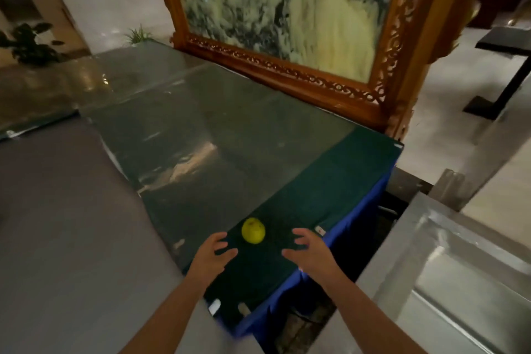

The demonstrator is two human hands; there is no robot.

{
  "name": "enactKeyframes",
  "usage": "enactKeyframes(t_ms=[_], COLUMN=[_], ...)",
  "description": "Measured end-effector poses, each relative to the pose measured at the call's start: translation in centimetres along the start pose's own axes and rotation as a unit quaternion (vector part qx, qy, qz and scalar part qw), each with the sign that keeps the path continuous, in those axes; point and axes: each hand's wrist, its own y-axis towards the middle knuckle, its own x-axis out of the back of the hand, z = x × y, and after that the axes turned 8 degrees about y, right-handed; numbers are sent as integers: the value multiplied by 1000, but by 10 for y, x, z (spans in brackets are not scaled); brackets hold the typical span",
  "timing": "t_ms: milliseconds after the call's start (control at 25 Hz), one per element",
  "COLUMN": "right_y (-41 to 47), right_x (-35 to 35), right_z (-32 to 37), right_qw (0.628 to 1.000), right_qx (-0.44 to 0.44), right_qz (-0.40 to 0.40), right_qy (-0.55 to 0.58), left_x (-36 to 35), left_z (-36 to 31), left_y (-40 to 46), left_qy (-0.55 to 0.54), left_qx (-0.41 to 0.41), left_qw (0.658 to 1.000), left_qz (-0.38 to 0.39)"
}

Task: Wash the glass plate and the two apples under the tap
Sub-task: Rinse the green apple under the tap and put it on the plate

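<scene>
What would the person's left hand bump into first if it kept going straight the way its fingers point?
Probably the yellow-green apple. The left hand is open, its fingers aimed up and rightward at the fruit, with only dark tabletop between them. Depth is hard to judge; it might pass just beside the apple.

Dim indoor light, motion blur, warped edges

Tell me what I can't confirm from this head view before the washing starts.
- Second apple: only one apple shows, on the table between left hand and right hand.
- Glass plate: not discernible; motion blur and dark cloth could mask clear glass.
- Tap: none visible; the steel basin is cut off by the right edge.
</scene>
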Motion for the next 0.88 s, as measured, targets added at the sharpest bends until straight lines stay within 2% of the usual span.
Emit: enactKeyframes(t_ms=[120, 280, 520, 680, 880], right_y=[46, 76, 82, 58, -7], right_x=[-37, -62, -75, -35, 84], right_z=[3, -2, -4, -5, -35], right_qw=[999, 996, 998, 999, 993], right_qx=[-9, 8, 35, 43, 57], right_qz=[34, 60, 10, -14, -87], right_qy=[-17, -59, -52, 6, 50], left_x=[1, -9, -22, -43, -144], left_z=[2, -2, -1, -21, -64], left_y=[50, 89, 100, 85, 32], left_qy=[-11, -33, -28, -19, -11], left_qx=[12, 21, -7, -65, -109], left_qw=[1000, 996, 994, 989, 955], left_qz=[17, 81, 110, 131, 274])
